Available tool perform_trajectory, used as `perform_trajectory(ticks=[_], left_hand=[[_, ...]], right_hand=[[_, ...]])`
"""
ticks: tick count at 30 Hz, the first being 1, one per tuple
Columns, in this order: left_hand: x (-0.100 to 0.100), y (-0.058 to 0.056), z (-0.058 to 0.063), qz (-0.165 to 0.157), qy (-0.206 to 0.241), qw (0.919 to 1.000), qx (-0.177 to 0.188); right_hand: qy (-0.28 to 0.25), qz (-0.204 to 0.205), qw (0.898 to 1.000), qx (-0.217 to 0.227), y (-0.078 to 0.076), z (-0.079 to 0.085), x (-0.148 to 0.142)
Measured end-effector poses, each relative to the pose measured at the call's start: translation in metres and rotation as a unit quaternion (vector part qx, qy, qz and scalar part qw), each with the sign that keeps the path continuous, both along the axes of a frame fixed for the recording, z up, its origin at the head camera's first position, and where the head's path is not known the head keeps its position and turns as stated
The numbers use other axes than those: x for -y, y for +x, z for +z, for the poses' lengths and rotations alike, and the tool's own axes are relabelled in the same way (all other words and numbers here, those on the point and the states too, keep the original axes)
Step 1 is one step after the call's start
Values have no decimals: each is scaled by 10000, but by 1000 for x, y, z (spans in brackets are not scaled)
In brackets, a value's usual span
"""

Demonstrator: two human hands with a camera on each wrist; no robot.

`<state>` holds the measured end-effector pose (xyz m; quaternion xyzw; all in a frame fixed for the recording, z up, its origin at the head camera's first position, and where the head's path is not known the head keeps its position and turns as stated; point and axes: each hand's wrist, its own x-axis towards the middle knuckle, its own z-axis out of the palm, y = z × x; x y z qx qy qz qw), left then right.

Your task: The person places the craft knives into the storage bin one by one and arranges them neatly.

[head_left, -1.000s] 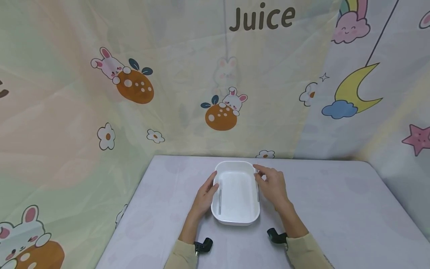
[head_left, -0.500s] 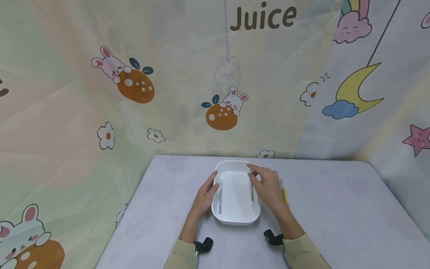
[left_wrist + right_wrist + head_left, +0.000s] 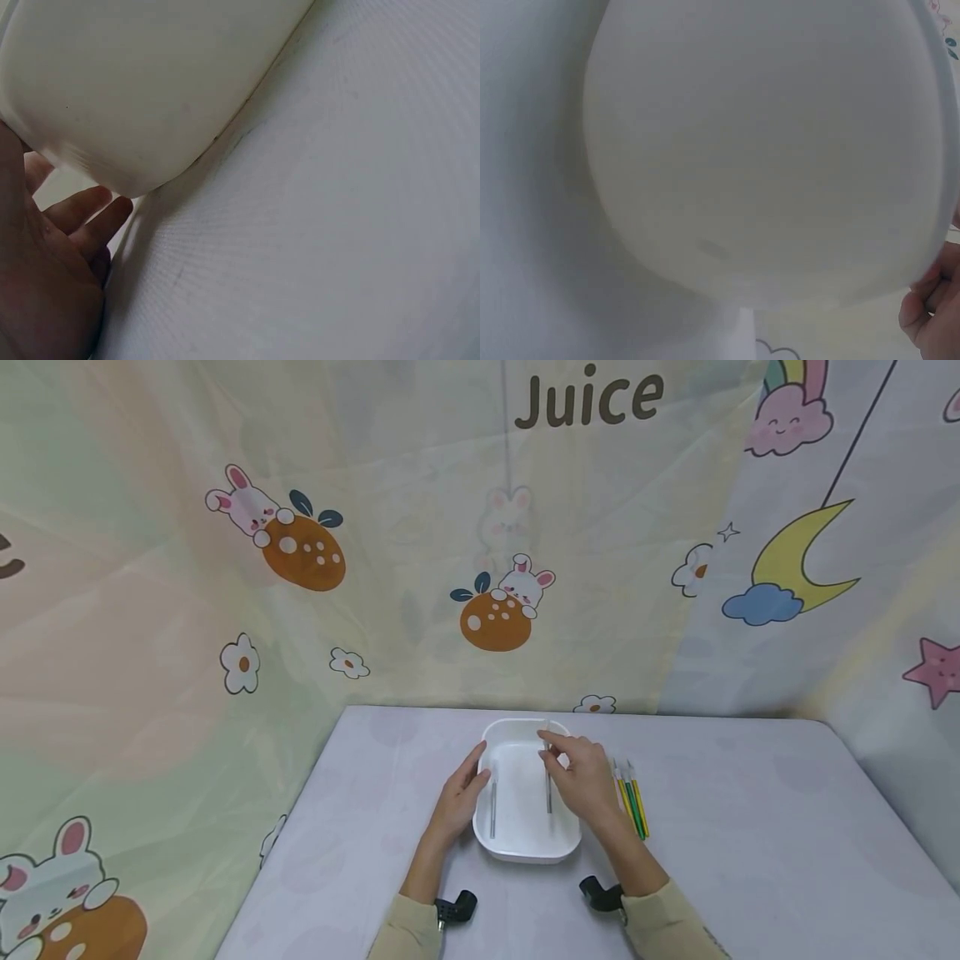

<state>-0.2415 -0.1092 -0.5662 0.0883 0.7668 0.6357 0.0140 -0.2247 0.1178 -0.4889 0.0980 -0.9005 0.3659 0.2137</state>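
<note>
A white rectangular tray (image 3: 521,839) with rounded corners lies in the middle of the head view. My left hand (image 3: 456,792) holds its left side, thumb over the rim and fingers along the outer wall (image 3: 135,82). Between thumb and forefinger my right hand (image 3: 587,778) pinches a slim grey stick (image 3: 549,795) above the tray's right half; its exact kind is too small to tell. A similar slim stick (image 3: 492,810) lies lengthwise inside along the left wall. In the right wrist view the right fingertips (image 3: 915,311) show at the tray's far edge, the stick hidden.
Right of the tray, several thin yellow and green sticks (image 3: 634,814) with pale tips lie side by side, partly behind the right forearm. A printed cloth (image 3: 405,527) hangs behind the far edge of the cloth-covered table (image 3: 750,827).
My right hand has moved left from the tray's right rim over its inside, carrying the slim grey stick. The yellow and green sticks have come into view behind it. My left hand stays put.
</note>
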Motion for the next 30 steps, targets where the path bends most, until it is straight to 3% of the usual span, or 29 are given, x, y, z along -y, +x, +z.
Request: perform_trajectory(ticks=[10, 30], left_hand=[[-1, 0, 1, 36, -73, 9999, 110], [-1, -1, 1, 35, -134, 9999, 36]], right_hand=[[-156, 164, 9988, 424, -3, -5, 11], [-157, 351, 9983, 435, -1, -9, 32]])
